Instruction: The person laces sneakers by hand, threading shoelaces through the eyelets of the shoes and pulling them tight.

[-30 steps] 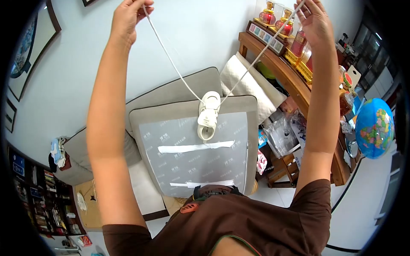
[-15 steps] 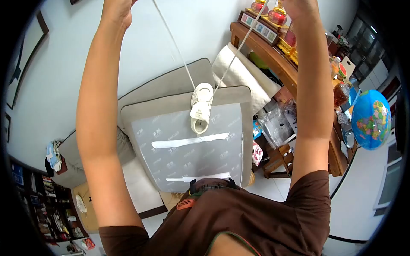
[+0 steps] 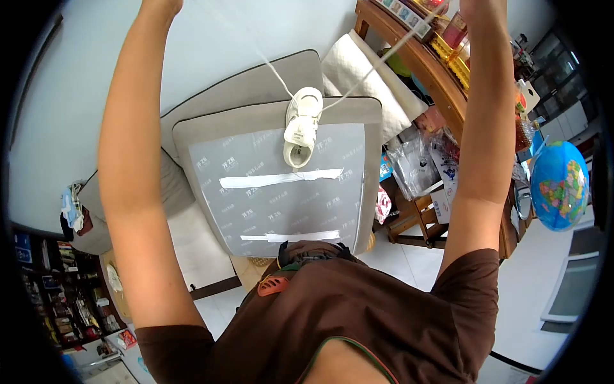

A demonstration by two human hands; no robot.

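A cream-white shoe lies on the grey board with its opening toward me. From its sides, two ends of a white shoelace rise through the air and spread apart in a V. The left end runs up toward my left hand, the right end toward my right hand. Both hands are raised high and wide at the top edge, with most of their fingers cut off. The laces are held up off the shoe, so each hand appears closed on its end.
Under the shoe is a grey board with white tape strips. A sofa cushion and a cream pillow lie behind. A wooden table with ornaments stands right, near a globe. Bookshelves are at lower left.
Both hands have moved farther apart and outward, pulling the lace ends into a wider V. The view has tilted, so the shoe and board sit higher in it.
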